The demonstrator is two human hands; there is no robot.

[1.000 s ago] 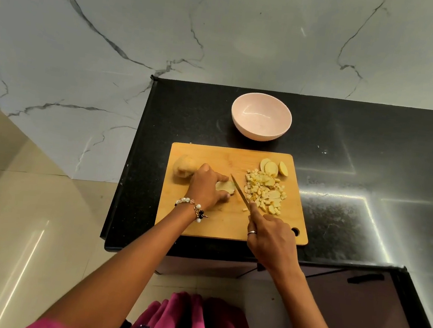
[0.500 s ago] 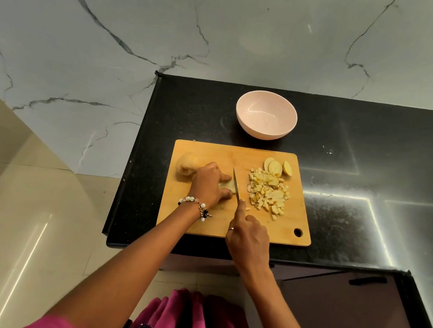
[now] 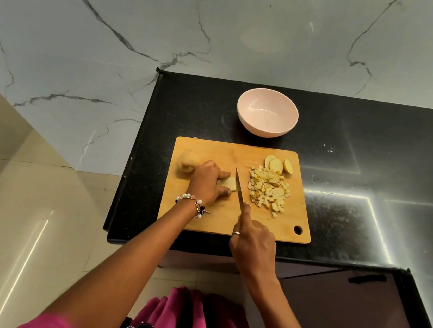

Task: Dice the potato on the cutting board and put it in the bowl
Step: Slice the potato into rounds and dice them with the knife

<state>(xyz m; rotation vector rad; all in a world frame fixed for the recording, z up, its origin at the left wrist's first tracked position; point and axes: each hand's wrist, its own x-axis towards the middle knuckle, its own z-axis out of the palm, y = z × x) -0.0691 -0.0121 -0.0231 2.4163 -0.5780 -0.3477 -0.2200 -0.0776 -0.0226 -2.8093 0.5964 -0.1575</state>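
Potato slice [image 3: 228,183] under knife [image 3: 238,187]

A rectangular wooden cutting board [image 3: 219,218] lies mid-frame. At its left edge sits an uncut pale-yellow potato chunk [image 3: 186,161]; a flat potato piece [image 3: 228,184] lies centre, diced cubes [image 3: 268,190] and three slices [image 3: 276,165] toward the right. An empty pale-pink round bowl [image 3: 267,113] stands upright just above.

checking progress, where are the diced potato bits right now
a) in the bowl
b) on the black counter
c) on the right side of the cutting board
c: the diced potato lies piled on the right of the cutting board, and the bowl holds none.
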